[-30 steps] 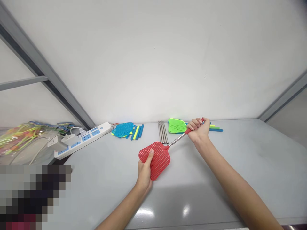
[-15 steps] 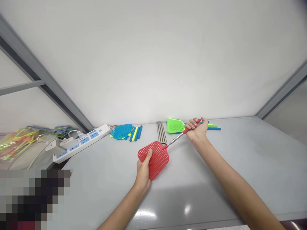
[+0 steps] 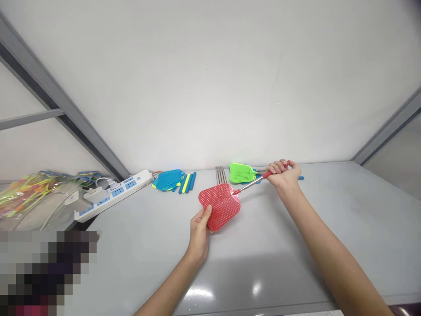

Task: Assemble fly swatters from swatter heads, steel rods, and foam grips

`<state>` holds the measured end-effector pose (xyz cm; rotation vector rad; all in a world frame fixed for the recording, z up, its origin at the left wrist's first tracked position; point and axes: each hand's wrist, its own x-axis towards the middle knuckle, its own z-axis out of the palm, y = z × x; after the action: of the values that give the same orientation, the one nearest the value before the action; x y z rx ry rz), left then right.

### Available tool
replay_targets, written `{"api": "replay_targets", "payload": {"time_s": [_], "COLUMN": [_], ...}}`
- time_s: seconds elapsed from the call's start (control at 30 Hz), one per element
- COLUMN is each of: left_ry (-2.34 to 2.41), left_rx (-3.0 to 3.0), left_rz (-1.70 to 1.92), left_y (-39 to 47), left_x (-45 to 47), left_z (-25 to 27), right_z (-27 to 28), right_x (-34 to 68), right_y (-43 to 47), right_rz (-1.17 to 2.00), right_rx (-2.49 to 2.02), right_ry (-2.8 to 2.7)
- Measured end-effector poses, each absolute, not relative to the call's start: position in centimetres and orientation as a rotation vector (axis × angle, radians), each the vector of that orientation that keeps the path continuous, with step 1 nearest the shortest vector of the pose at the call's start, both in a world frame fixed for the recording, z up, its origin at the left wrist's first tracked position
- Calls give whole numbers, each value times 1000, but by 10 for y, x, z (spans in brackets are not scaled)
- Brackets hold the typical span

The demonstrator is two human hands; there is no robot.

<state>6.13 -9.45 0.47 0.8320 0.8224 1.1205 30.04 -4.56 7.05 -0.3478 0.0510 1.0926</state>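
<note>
A red fly swatter (image 3: 223, 204) with a perforated head, a metal rod and a red grip is held above the table by both hands. My left hand (image 3: 200, 232) pinches the lower left edge of its head, thumb on top. My right hand (image 3: 282, 174) wraps round the red grip at the other end. Behind the right hand, a green fly swatter (image 3: 242, 173) lies on the table with blue ones partly under it. Several metal rods (image 3: 221, 174) lie side by side behind the red head, which hides their near ends.
Blue and yellow swatter heads (image 3: 168, 180) are stacked beside several blue and yellow grips (image 3: 187, 182). A white power strip (image 3: 115, 195) with plugs and cables runs along the left. Plastic bags of colourful items (image 3: 29, 193) lie at far left. A wall stands behind the grey table (image 3: 138, 254).
The red fly swatter has moved to the right and slightly away from me, with both hands still on it. Its head is turned flatter and covers more of the metal rods.
</note>
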Motion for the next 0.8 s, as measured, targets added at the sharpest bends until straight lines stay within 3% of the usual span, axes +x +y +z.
{"api": "replay_targets", "payload": {"time_s": [0.8], "left_ry": [1018], "left_rx": [1260], "left_rz": [1117], "left_y": [-93], "left_x": [61], "left_z": [3], "right_z": [77], "right_x": [321], "right_y": [-49], "right_rz": [1151], "right_rx": [-341], "right_ry": [100]}}
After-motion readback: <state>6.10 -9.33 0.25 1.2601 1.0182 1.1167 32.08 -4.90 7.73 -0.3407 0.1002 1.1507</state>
